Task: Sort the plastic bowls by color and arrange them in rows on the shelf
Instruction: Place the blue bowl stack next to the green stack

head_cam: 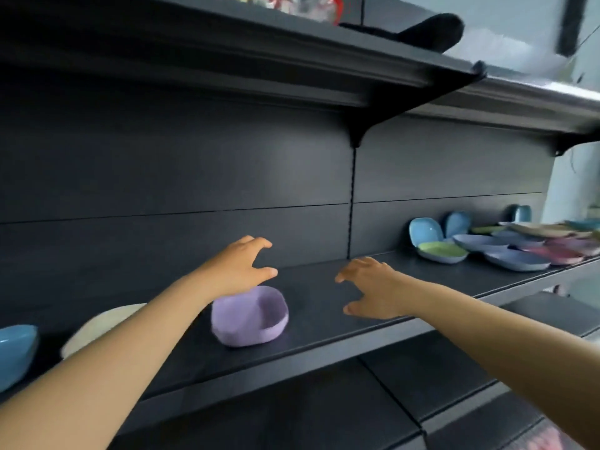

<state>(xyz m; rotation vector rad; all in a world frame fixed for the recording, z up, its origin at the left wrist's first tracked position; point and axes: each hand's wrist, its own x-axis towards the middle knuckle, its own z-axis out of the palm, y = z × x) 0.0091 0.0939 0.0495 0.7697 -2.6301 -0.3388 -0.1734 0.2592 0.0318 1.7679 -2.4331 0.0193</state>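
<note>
You're early in the sort: a purple bowl [249,316], cream bowl [97,326] and blue bowl [16,352] stand along the shelf [324,323], while the mixed pile [506,245] waits far right. Your left hand [242,267] and right hand [370,287] hover spread, holding nothing

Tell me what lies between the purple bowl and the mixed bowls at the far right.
Head view: bare dark shelf, with only the right hand hovering over it between the purple bowl and the mixed bowls.

You have bare shelf [324,306] between the purple bowl [249,316] and the mixed bowls [506,248] far right; the upper shelf [292,79] overhangs.
</note>
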